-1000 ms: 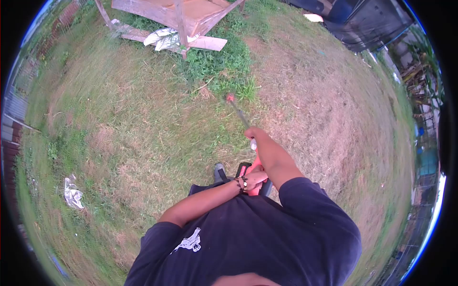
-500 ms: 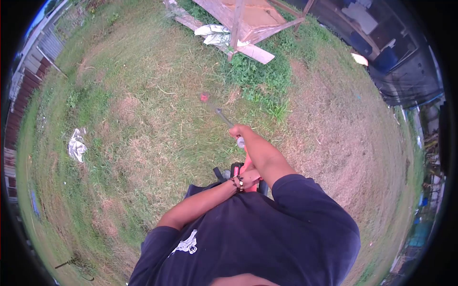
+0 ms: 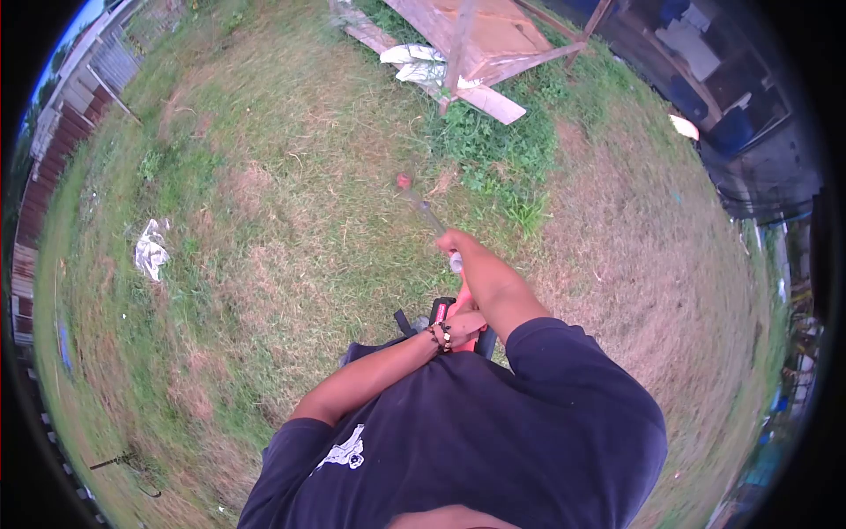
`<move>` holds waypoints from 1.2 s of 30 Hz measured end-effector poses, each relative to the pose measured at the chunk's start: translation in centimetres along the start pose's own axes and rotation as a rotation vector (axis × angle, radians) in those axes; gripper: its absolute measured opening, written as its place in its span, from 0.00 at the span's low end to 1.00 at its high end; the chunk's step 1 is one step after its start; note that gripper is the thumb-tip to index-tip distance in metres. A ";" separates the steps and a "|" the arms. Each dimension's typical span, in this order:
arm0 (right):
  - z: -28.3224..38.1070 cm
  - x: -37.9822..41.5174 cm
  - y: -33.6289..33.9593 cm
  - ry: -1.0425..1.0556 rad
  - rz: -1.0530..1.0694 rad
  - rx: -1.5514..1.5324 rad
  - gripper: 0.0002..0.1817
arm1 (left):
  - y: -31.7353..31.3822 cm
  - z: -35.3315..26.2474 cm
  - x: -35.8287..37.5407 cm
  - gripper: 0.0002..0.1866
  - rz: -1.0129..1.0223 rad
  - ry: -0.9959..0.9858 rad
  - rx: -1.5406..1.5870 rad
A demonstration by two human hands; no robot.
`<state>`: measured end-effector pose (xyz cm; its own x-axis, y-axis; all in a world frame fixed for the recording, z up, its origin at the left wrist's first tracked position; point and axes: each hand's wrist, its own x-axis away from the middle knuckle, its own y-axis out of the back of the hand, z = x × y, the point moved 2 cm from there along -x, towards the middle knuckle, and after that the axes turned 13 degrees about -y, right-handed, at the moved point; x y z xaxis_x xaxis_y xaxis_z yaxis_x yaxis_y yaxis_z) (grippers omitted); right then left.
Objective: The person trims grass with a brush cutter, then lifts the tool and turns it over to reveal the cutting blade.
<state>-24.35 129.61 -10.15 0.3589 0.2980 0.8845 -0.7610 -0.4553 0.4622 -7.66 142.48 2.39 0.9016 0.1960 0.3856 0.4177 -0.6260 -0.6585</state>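
A string trimmer with a red-orange body and a thin shaft reaches out in front of me over the grass. Its red cutting head is at the far end, slightly blurred, close to the ground. My right hand is closed around the shaft, arm stretched forward. Nearer my body, my left hand, with dark bracelets at the wrist, is closed on the red-orange rear part; some of its fingers are hidden. A black and red block sits beside that hand.
Ahead stands a wooden bench-like frame with a white sack on its plank and leafy weeds around its foot. A crumpled white bag lies on the left. Dark sheeting borders the right, a metal fence the left.
The whole scene has shifted right in view as my head turned. The trimmer head has swung slightly right too. Both hands keep their grips.
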 end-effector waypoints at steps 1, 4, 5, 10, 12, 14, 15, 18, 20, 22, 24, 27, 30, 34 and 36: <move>-0.9 0.0 0.1 -0.044 -0.024 -0.042 0.06 | 0.3 0.7 -0.4 0.23 0.030 0.029 -0.018; -3.6 0.0 0.0 -0.155 -0.058 -0.224 0.07 | -0.2 1.2 -0.7 0.22 0.093 0.060 -0.049; -4.5 0.1 0.0 -0.188 -0.064 -0.294 0.08 | -0.6 1.3 -0.6 0.18 0.102 0.051 -0.049; -8.2 0.2 -0.1 -0.140 -0.081 -0.238 0.10 | -4.3 -1.6 1.5 0.05 0.145 0.017 -0.047; -9.8 0.4 -0.5 -0.152 -0.106 -0.269 0.13 | -5.4 -1.8 2.2 0.06 0.189 0.056 -0.036; -11.8 -0.3 -2.0 -0.221 -0.071 -0.416 0.14 | -6.1 -1.2 3.1 0.06 0.244 0.075 -0.028; -12.6 0.4 -2.3 -0.238 -0.084 -0.411 0.13 | -6.3 -0.8 3.3 0.06 0.277 0.074 -0.025; -14.8 1.9 -1.9 -0.267 -0.110 -0.417 0.10 | -7.0 -0.1 2.3 0.07 0.344 0.098 -0.008; -16.7 2.4 -2.6 -0.251 -0.127 -0.446 0.09 | -7.0 1.6 1.9 0.07 0.367 0.134 -0.035; -18.8 2.8 -3.5 -0.271 -0.091 -0.537 0.09 | -7.4 2.5 2.0 0.07 0.374 0.185 -0.101; -20.6 3.2 -4.2 -0.330 -0.081 -0.594 0.10 | -8.3 3.1 2.1 0.08 0.398 0.205 -0.112; -23.4 3.7 -5.9 -0.428 -0.096 -0.669 0.11 | -9.5 2.9 3.0 0.09 0.454 0.258 -0.175; -26.3 3.6 -8.0 -0.468 -0.105 -0.776 0.10 | -10.0 4.7 3.1 0.09 0.467 0.303 -0.184; -28.2 5.6 -9.3 -0.587 -0.076 -0.850 0.14 | -10.1 6.3 3.1 0.08 0.547 0.402 -0.136; -28.4 7.0 -9.3 -0.597 -0.075 -0.834 0.14 | -10.6 5.9 3.6 0.08 0.511 0.444 -0.132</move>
<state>-30.11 159.71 -10.06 0.4577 -0.2674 0.8480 -0.7772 0.3429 0.5276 -8.20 154.22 6.94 0.8386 -0.4585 0.2941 -0.0905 -0.6497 -0.7548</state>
